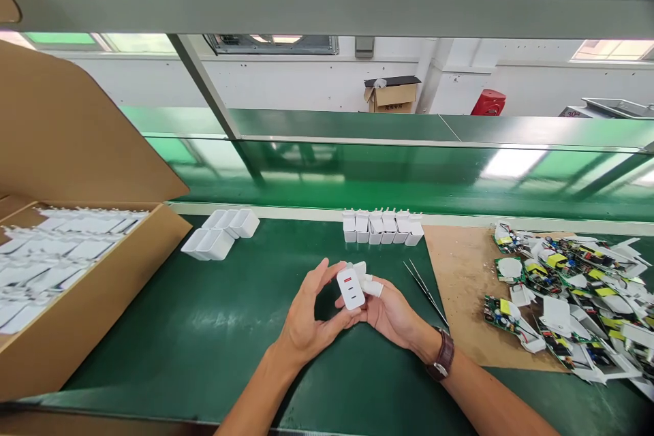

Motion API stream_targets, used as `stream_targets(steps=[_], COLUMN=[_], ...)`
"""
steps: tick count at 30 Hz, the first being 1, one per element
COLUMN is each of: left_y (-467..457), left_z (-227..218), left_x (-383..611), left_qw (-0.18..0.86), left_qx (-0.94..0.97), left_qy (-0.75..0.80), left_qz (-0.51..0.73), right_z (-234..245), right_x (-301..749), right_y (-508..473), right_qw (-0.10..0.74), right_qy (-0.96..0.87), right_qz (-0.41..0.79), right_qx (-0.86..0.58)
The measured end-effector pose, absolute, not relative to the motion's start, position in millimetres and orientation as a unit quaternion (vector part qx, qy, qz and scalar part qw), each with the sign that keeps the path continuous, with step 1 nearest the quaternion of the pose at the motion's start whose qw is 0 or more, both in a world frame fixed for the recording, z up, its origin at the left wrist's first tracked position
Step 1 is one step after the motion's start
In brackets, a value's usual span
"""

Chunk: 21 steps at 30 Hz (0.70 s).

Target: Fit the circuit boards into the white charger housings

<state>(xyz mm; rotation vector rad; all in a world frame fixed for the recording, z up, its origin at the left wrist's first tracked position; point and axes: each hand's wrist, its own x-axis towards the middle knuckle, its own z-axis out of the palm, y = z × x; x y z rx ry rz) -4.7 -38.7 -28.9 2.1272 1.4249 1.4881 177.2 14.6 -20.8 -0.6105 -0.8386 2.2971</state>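
Note:
Both hands meet over the green mat at the middle of the bench and hold one white charger (pixel 350 287) between them; its face with a red port and a dark port is turned up. My left hand (pixel 305 319) curls round it from the left, thumb and fingertips on its side. My right hand (pixel 387 310), with white tape on a fingertip and a watch (pixel 442 355) at the wrist, grips it from the right and behind. Thin tweezers (pixel 425 292) lie just to the right.
An open cardboard box (pixel 86 306) of white parts stands at the left. White empty shells (pixel 221 234) lie left of centre, a row of white plug pieces (pixel 382 227) at the back. A brown sheet (pixel 462 286) carries several circuit boards (pixel 567 293) at the right. A green conveyor (pixel 388 177) runs behind.

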Motion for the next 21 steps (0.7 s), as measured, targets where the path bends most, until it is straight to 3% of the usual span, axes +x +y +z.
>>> stream_targets(steps=[11,16,19,21], left_y=[-38.7,-40.0,-36.3,-32.8], left_z=[-25.1,-20.9,-20.0,-20.5], left_x=[-5.7,-7.7,-8.2,-7.7], left_qw=[0.085,0.111,0.096,0.085], left_qx=[0.726,0.725,0.732,0.749], left_qy=[0.476,0.512,0.5,0.467], left_qz=[0.489,0.448,0.452,0.462], right_z=[-19.9,-23.5,-27.9,-32.5], right_x=[177.3,180.8,182.6,182.9], right_y=[15.6,17.6,16.7,15.8], right_qw=[0.321,0.423,0.404,0.383], right_qy=[-0.356,-0.589,-0.698,-0.722], right_qz=[0.836,0.581,0.422,0.39], right_qx=[-0.266,-0.371,-0.413,-0.424])
